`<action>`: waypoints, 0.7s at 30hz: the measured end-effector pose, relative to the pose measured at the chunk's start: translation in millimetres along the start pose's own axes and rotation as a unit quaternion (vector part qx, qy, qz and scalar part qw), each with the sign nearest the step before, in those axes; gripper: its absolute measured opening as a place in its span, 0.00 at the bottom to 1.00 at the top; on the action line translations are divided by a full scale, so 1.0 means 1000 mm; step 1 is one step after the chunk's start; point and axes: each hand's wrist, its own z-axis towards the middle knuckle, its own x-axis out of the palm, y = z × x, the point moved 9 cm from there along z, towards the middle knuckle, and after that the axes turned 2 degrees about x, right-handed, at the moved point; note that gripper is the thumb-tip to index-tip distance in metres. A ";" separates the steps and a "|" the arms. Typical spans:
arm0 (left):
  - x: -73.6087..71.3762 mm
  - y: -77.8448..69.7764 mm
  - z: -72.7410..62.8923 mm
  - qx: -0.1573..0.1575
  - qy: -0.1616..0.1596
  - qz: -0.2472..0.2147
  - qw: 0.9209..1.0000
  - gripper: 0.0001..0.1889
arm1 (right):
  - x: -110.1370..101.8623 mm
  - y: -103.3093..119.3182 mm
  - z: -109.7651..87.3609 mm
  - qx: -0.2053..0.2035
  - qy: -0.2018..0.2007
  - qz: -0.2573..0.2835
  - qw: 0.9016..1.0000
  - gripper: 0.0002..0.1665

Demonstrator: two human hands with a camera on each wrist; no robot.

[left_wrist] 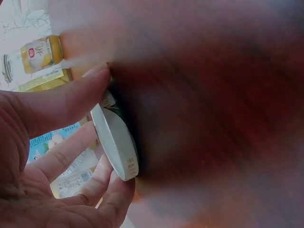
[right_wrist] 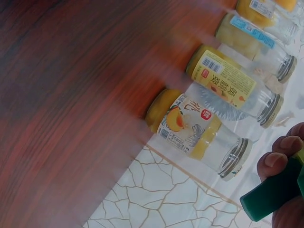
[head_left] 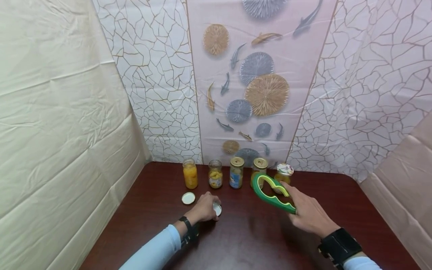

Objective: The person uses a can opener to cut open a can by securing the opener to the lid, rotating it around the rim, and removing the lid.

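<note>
My left hand [head_left: 204, 208] pinches a white-faced jar lid [head_left: 217, 209] between thumb and fingers, low over the table. In the left wrist view the lid [left_wrist: 113, 142] is tilted on edge, with small print on its rim. My right hand [head_left: 312, 213] grips a green jar opener [head_left: 272, 198] with a yellow-green wavy inner edge, raised in front of the right-hand jars. A second lid [head_left: 188, 198] lies white side up left of my left hand. Behind it stand two lidless jars, one of orange fruit [head_left: 190, 176] and one of yellow fruit [head_left: 215, 177].
Three lidded jars continue the row: a blue-labelled jar [head_left: 236, 176], a gold-lidded jar [head_left: 260, 164] partly behind the opener, and a jar with a patterned lid [head_left: 285, 169]. The dark red table [head_left: 243, 243] meets a patterned cloth backdrop [head_left: 165, 112] behind the jars.
</note>
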 end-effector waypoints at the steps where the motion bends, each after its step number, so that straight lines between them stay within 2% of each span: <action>1: 0.002 0.006 0.005 0.000 -0.001 0.002 1.000 0.23 | 0.001 0.000 0.000 0.001 0.002 0.000 1.000 0.58; 5: -0.022 -0.019 -0.007 -0.018 -0.006 -0.016 1.000 0.22 | 0.002 0.000 0.001 0.005 0.006 0.001 1.000 0.58; 8: -0.033 -0.030 -0.008 -0.025 -0.014 -0.022 0.999 0.22 | 0.004 -0.002 0.000 0.011 0.007 0.000 1.000 0.58; 14: -0.036 -0.023 0.002 -0.038 -0.038 -0.032 0.998 0.24 | 0.006 -0.003 0.000 0.016 0.003 -0.005 1.000 0.59; 21: -0.039 -0.015 0.003 -0.061 -0.064 -0.041 0.995 0.26 | 0.007 -0.002 0.000 0.011 -0.012 -0.017 1.000 0.56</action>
